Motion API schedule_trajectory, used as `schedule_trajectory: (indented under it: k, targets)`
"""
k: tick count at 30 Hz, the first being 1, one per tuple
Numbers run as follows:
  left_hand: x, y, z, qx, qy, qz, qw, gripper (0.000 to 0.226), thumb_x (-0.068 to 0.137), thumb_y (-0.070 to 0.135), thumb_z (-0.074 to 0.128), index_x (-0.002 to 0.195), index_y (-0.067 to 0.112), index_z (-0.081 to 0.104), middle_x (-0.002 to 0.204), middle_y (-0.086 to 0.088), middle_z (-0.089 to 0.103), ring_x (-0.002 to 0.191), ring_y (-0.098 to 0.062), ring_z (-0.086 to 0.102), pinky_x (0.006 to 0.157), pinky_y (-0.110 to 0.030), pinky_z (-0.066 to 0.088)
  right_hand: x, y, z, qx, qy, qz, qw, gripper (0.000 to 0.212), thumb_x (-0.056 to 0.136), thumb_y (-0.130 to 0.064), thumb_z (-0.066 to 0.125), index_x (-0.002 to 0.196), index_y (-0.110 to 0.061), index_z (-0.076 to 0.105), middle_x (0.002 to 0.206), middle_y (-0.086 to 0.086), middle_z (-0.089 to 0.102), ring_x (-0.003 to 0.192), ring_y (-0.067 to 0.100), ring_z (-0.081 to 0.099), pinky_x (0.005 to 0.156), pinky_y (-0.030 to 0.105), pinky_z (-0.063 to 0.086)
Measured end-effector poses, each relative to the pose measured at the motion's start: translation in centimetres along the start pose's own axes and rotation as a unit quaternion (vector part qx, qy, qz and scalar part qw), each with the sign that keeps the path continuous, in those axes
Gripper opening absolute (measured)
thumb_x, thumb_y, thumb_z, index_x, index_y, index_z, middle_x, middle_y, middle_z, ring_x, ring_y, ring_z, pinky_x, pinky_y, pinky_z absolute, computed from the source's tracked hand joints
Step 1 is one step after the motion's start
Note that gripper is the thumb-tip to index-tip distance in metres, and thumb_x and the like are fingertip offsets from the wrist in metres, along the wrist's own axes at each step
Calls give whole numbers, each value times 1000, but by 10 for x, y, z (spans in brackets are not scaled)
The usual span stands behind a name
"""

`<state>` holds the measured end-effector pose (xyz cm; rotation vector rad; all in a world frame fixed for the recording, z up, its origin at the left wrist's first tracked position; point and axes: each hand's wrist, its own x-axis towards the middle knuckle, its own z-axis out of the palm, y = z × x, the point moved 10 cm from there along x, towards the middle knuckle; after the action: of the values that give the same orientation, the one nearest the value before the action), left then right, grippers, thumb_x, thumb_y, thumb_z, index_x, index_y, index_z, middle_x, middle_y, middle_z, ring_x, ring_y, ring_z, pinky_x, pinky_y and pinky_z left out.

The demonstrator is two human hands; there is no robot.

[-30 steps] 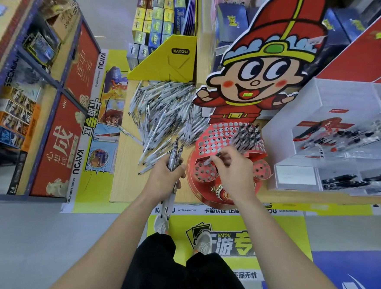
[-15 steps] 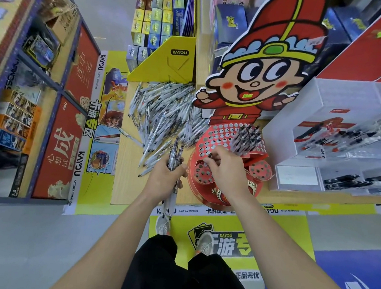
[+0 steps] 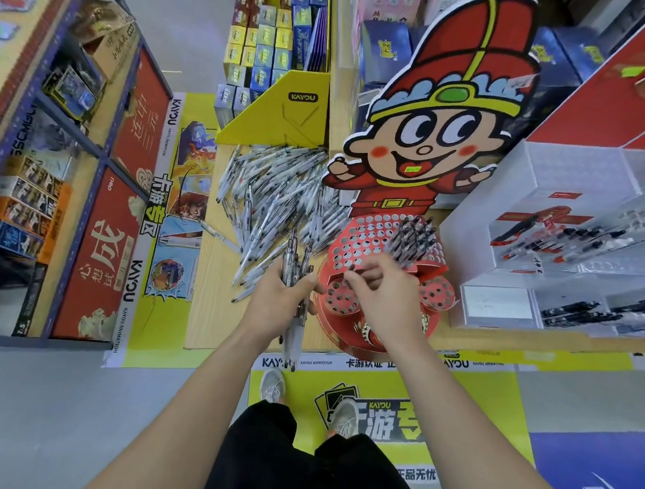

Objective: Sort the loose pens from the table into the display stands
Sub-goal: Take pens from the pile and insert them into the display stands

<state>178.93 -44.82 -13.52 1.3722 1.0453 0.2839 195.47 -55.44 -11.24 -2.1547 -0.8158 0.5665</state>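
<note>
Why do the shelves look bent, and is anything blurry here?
Head view: the wide-angle lens bows the shelves at the left; they and the clear stand at the right are smeared; the pen pile in the middle is sharper; light is even, without hard shadows.

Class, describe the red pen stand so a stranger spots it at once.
Find the big cartoon cutout in a red hat. Below it sits the red pen stand. Unlike the clear acrylic stand beside it, it is riddled with round holes.
</note>
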Motion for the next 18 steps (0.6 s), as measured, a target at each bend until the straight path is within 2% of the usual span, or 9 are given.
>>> schedule_trajectory:
  k: [3,6,9,11,13,15,18]
  targets:
    - [1,12,7,-20,7,7,1000,15,101,21,62,106,7,60,91,-6,77,66,-18,67,59,-34,54,-22,-10,14,63,-74,-1,995,12,88,-28,77,95,-20,72,80,-12,71,75,-1,66,68,13,50]
    - [3,22,14,-44,16,8,999,14,101,18,62,106,5,63,92,-7,77,66,-13,67,53,-24,51,-37,-11,24,106,-117,19,987,23,84,-33,81,100,-22,69,82,-9,72,73,1,67,66,12,50]
    - [6,28,20,-55,24,16,998,14,101,15,62,110,5,62,93,-7,77,69,-17,67,59,-29,55,-41,-8,26,122,-116,45,985,37,77,-39,86,101,-24,61,82,-7,72,72,1,66,64,14,50]
    - [7,27,23,-68,31,12,997,18,100,14,62,113,2,61,94,-9,77,78,-25,72,68,-40,61,-41,-6,27,136,-110,53,983,41,75,-35,88,100,-25,57,81,-6,73,71,1,67,64,15,50]
    - [9,24,27,-76,30,7,997,22,100,15,63,115,1,60,96,-9,77,88,-31,74,78,-52,62,-40,-4,30,165,-113,61,978,40,76,-29,88,101,-26,56,81,-5,73,71,4,68,68,21,54]
    - [10,23,29,-76,27,8,997,20,101,16,63,115,3,61,98,-8,78,90,-28,75,81,-52,62,-38,-1,31,174,-118,56,976,37,80,-26,85,104,-26,58,80,-6,71,72,7,68,71,27,56]
    - [10,22,22,-105,25,3,994,18,102,14,60,117,4,58,101,-11,77,89,-26,76,77,-43,63,-34,3,23,147,-125,30,981,36,85,-20,80,112,-33,59,81,-6,68,74,14,67,73,31,55]
